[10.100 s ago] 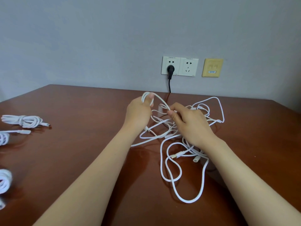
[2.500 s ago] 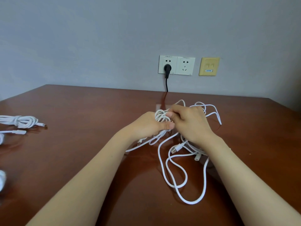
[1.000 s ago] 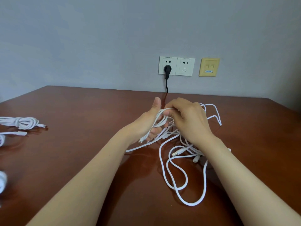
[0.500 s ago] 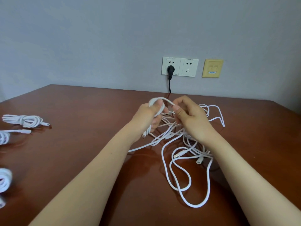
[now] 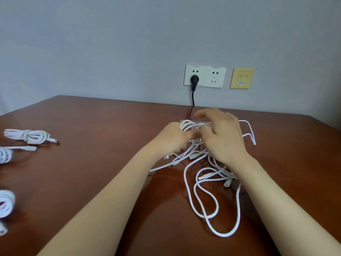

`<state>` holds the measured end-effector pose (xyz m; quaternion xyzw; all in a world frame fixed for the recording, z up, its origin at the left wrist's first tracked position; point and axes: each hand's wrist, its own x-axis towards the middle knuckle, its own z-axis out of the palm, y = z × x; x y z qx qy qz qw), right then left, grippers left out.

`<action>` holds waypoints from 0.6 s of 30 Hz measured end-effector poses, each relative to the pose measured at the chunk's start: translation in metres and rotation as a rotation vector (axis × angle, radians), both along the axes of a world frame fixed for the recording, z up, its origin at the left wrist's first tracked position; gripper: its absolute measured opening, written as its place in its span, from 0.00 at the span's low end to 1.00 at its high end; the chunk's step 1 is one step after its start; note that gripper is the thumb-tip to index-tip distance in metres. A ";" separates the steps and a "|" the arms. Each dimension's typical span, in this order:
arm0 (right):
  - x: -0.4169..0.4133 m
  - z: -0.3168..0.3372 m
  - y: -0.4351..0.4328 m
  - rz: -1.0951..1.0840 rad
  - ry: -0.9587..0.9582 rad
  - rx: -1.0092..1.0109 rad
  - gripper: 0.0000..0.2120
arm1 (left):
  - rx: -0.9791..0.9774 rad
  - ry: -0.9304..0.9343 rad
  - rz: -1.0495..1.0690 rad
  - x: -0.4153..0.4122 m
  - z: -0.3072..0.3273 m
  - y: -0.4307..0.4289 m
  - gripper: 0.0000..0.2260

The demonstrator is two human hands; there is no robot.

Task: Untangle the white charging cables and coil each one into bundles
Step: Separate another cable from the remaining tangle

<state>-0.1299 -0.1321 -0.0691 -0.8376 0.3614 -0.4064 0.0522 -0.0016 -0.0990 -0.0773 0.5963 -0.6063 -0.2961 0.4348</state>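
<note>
Brown table [image 5: 92,172], tangled white cables [image 5: 210,175] at centre.
Left hand [image 5: 171,140] fingers curled round small coil [image 5: 186,125]; right hand [image 5: 224,138] blurred, grip unclear.

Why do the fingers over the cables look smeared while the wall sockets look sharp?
Head view: the fingers of the right hand smear, probably from motion blur, beside the coil held by the left hand; the sockets are sharp; the glossy table reflects the black cord.
</note>
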 end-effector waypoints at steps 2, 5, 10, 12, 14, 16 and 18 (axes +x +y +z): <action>0.003 0.003 0.006 0.087 -0.003 0.001 0.20 | -0.073 -0.166 -0.031 -0.002 -0.001 -0.003 0.13; 0.005 -0.003 0.007 0.080 0.095 -0.058 0.18 | -0.159 -0.348 -0.053 -0.007 -0.001 -0.006 0.06; 0.004 -0.003 0.004 0.061 0.098 -0.001 0.13 | -0.200 -0.125 -0.062 -0.004 0.001 -0.008 0.15; 0.006 -0.003 0.007 0.048 0.074 0.060 0.16 | -0.197 -0.199 -0.087 -0.005 -0.004 -0.011 0.11; 0.008 -0.004 0.008 0.014 0.017 0.092 0.20 | -0.191 -0.212 -0.087 -0.007 -0.006 -0.013 0.10; 0.010 -0.004 0.006 -0.010 -0.039 0.103 0.19 | -0.199 -0.188 -0.098 -0.010 -0.006 -0.013 0.14; 0.010 -0.005 0.004 -0.017 -0.043 0.096 0.18 | -0.198 -0.199 -0.102 -0.012 -0.006 -0.011 0.14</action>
